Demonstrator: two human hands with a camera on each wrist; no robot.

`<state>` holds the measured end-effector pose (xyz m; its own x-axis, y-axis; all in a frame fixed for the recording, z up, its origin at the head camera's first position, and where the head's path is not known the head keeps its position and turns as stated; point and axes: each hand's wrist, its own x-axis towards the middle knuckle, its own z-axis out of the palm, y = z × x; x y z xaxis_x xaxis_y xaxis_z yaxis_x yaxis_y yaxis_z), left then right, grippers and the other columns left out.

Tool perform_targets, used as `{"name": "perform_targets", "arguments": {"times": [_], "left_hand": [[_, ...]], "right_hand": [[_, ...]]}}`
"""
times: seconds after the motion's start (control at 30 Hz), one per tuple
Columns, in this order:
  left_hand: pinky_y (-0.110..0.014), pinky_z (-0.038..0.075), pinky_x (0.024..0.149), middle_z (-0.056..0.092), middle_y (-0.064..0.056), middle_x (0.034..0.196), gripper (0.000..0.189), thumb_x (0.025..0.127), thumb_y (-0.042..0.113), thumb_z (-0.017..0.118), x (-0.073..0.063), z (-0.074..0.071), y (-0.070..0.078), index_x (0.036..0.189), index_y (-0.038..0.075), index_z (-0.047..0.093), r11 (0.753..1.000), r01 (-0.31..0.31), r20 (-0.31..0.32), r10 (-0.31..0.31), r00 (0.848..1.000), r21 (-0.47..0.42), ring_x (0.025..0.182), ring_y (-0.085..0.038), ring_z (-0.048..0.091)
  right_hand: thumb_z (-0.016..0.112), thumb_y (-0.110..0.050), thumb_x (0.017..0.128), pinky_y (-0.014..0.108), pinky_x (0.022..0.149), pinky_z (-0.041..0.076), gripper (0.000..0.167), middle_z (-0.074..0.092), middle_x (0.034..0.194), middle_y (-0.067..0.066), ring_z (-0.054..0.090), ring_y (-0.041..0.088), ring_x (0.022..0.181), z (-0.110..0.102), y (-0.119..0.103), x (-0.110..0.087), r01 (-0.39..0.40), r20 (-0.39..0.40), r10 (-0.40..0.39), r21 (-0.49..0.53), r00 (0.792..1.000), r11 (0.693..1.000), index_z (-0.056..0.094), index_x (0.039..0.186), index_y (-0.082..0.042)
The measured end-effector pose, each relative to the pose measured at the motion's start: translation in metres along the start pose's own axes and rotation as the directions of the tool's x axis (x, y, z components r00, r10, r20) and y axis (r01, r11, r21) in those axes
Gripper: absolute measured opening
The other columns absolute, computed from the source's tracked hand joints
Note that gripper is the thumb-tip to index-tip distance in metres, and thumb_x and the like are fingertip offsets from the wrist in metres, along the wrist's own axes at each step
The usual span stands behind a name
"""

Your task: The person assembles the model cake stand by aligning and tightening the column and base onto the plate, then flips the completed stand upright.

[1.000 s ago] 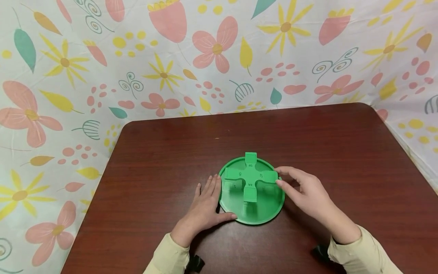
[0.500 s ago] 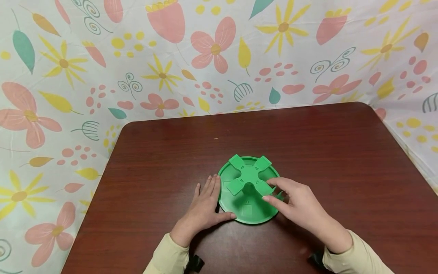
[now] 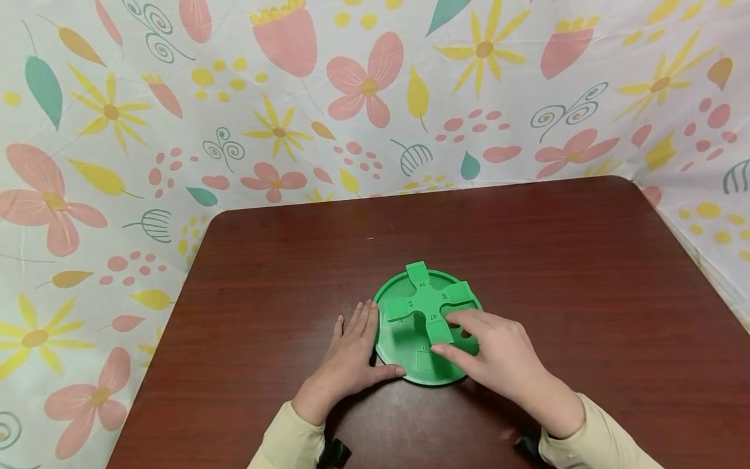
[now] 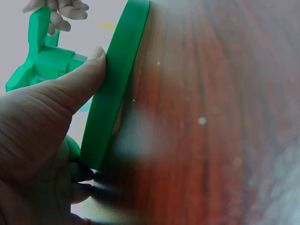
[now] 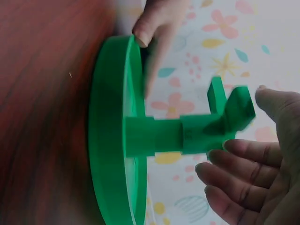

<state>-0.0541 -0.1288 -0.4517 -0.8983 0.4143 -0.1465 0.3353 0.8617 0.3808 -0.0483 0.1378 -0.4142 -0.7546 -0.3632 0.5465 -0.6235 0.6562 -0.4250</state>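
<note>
A round green base (image 3: 404, 361) with a raised rim lies on the table. Above it, on a central post (image 5: 154, 136), stands a green four-armed cross piece (image 3: 426, 303) with numbers on its arms. My left hand (image 3: 347, 365) rests along the base's left edge, fingers straight, thumb spread to the near rim. In the left wrist view its thumb (image 4: 82, 82) lies against the rim. My right hand (image 3: 498, 348) pinches the near arm of the cross between thumb and index finger. Its other fingers (image 5: 234, 187) hang beside the post in the right wrist view.
The brown wooden table (image 3: 281, 260) has rounded far corners. Behind it hangs a white cloth (image 3: 375, 150) with flower prints. A small black object (image 3: 334, 453) shows by the left cuff, another (image 3: 529, 449) by the right.
The cross piece has turned clockwise above the base, seen from the head. My right hand has moved left and nearer along with one arm. My left hand has stayed in place.
</note>
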Motion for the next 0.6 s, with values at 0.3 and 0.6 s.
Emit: {"name": "perform_targets", "arguments": {"times": [0.3, 0.6], "left_hand": [[-0.058, 0.007, 0.115, 0.007, -0.012, 0.163, 0.119, 0.078, 0.074, 0.061, 0.001, 0.000, 0.000, 0.157, 0.004, 0.005, 1.000, -0.004, -0.009, 0.004, 1.000, 0.015, 0.149, -0.027, 0.003], [-0.058, 0.006, 0.115, 0.007, -0.012, 0.163, 0.119, 0.078, 0.074, 0.061, 0.000, 0.000, 0.000, 0.157, 0.005, 0.005, 1.000, -0.003, -0.006, 0.003, 1.000, -0.005, 0.149, -0.027, 0.003]], "right_hand": [[0.076, -0.014, 0.080, 0.018, 0.055, 0.049, 0.016, 0.068, 0.085, -0.008, 0.059, 0.001, 0.064, -0.017, 0.017, 0.009, -0.052, -0.160, 0.063, 0.069, 0.985, 0.996, 0.073, 0.096, -0.013], [0.067, -0.004, 0.090, 0.034, 0.068, 0.056, 0.043, 0.064, 0.123, 0.004, 0.066, 0.011, 0.086, -0.020, 0.032, 0.017, -0.153, 0.053, 0.149, 0.090, 0.987, 0.984, 0.060, 0.132, -0.010]]}}
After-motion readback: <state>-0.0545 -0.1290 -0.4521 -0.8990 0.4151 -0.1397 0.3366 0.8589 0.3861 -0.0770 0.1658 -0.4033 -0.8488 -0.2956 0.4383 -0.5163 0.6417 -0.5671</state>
